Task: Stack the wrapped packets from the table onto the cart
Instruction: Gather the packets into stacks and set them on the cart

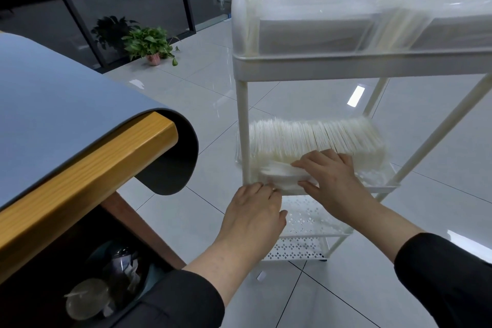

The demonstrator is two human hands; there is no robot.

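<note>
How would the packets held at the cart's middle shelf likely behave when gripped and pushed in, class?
Probably soft and floppy: the packets sag between the left hand and right hand. Likely slippery, as the clear wrap looks glossy. Probably light: the rows already on the cart look thin.

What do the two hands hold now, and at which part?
Both hold a small bundle of wrapped packets at the cart's middle shelf: right hand grips its right end, left hand its near-left edge.

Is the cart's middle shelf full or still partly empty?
Partly empty. A row of packets fills the back of the middle shelf; bare shelf shows at its right front.
</note>
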